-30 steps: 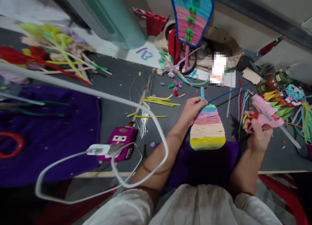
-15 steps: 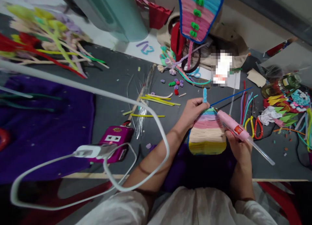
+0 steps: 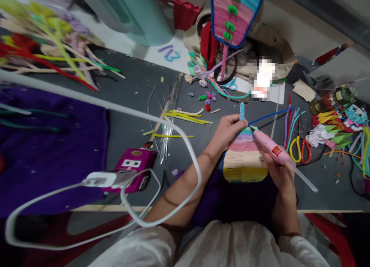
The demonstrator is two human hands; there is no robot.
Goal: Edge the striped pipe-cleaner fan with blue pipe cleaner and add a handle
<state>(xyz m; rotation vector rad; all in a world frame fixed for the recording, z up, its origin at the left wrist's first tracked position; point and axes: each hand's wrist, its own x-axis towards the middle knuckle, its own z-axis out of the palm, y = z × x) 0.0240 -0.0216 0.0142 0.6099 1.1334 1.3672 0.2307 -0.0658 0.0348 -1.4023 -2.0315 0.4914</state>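
Note:
My left hand (image 3: 229, 130) is closed at the narrow top of a striped pipe-cleaner panel (image 3: 245, 159), its thumb and fingers pinching there. A short light-blue fuzzy piece (image 3: 242, 110) sticks up at the fingertips; how it is attached is hidden. The panel's bands run from teal through lilac and pink to cream and yellow, with a blue edging on the left. A blue pipe cleaner (image 3: 271, 115) extends rightward from the top. In my right hand (image 3: 279, 172) is a pink hot glue gun (image 3: 267, 143), its nozzle at the panel's top near my left thumb. A clear glue stick juts from its back.
A white cable (image 3: 185, 137) loops across the left foreground to a purple power socket (image 3: 135, 166). Scissors (image 3: 295, 149), loose pipe cleaners (image 3: 187, 118) and a glass jar (image 3: 343, 95) lie around. Another striped panel (image 3: 235, 18) stands at the back.
The glue gun has moved left along the panel's top, bringing its nozzle closer to my left thumb. My left hand keeps its pinch, and the view has shifted slightly.

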